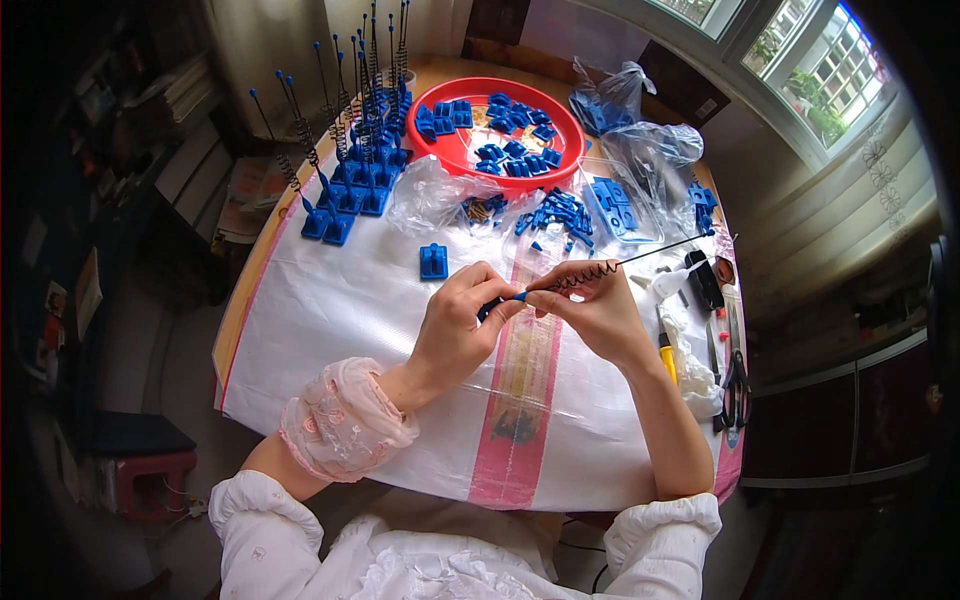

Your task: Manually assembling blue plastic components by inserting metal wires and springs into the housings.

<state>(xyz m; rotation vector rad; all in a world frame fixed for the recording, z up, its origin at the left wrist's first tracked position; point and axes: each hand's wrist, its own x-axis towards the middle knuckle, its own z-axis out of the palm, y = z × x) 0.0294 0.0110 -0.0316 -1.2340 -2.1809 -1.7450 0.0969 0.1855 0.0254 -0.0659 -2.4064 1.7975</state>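
Note:
My left hand [452, 320] pinches a small blue plastic piece [519, 297] over the middle of the table. Closed around a black coiled spring with a thin straight rod [650, 252], my right hand [600, 308] meets the left at the fingertips. The rod slants up to the right and ends in a blue ball. At the fingertips the spring's end and the blue piece come together; the fingers hide whether they are joined. A single square blue base [433, 262] lies just beyond my left hand.
At the far left, several blue bases carry upright springs [362, 165]. A red round tray [420, 148] holds blue parts. Plastic bags [432, 195] and a pile of small blue pieces [562, 217] lie before it. Scissors [737, 385], a yellow-handled tool [667, 360] and a white bottle [668, 284] line the right edge.

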